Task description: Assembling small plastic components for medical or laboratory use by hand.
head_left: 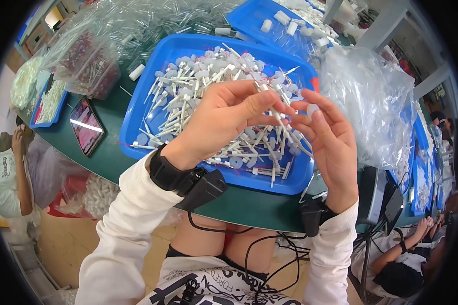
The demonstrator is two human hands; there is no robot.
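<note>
Over a large blue tray (129,114) both my hands are raised, close together. My left hand (229,117) pinches a thin white stick (278,116) between thumb and fingers; the stick slants down toward the right. In my right hand (331,137) a small translucent white disc (312,110) sits between thumb and forefinger, with the other fingers spread near the stick. Beneath them the tray holds a heap of white sticks (177,113) with pale discs and thin pink threads. A black strap and box are worn at each wrist.
On the green table (117,152) lie a phone (86,126), a clear box (94,71) of sticks and a small blue tray (39,113). Clear tubes (137,30) pile up behind. Right are plastic bags (366,101), a grey device (372,194) and cables. Other people sit at both sides.
</note>
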